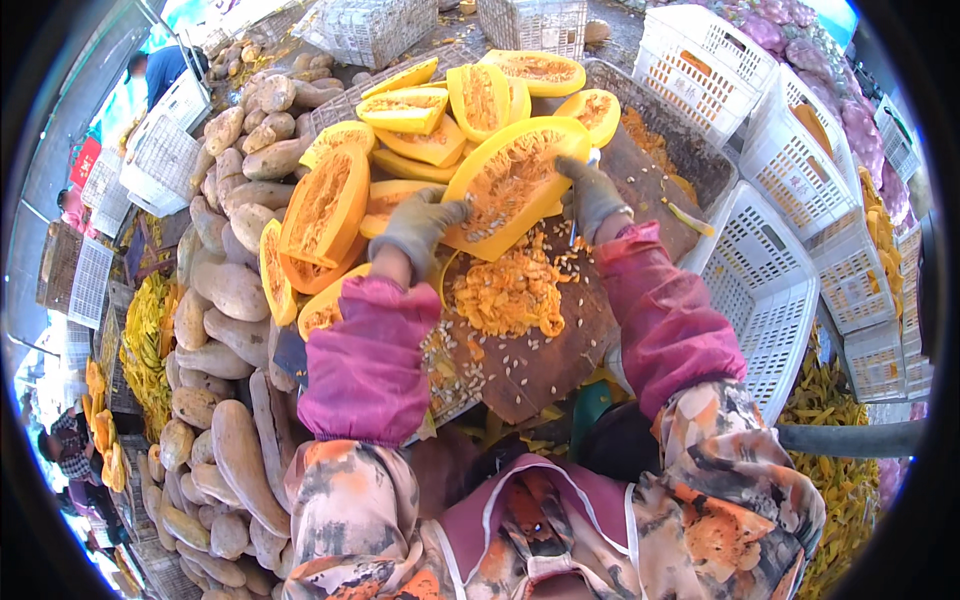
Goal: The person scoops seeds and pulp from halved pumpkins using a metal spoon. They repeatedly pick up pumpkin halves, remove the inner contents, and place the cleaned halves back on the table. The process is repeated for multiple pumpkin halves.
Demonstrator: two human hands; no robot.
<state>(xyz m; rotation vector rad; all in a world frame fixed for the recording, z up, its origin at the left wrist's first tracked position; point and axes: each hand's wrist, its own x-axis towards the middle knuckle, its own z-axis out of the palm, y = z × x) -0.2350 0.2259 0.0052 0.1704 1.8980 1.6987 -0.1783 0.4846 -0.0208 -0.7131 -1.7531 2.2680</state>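
A large peeled pumpkin half [525, 180], cut face up, is held at both ends over the work board. My left hand [416, 229], in a grey glove, grips its lower left end, the thumb at the seedy hollow. At the other end my right hand [594, 193], gloved too, has its fingers on the rim. Bits of metal show beside that hand; I cannot tell what tool they belong to. Beneath the half, scraped pumpkin pulp [514, 289] with seeds is heaped on the brown board [540, 375]. More peeled pumpkin halves [326, 206] are piled behind and left.
Unpeeled pumpkins [229, 292] form a big heap on the left. A white plastic crate [757, 292] stands at my right, near stacked crates [799, 161] holding pumpkin pieces. Peelings [832, 457] cover the ground at lower right. Other people [165, 75] are at the far left.
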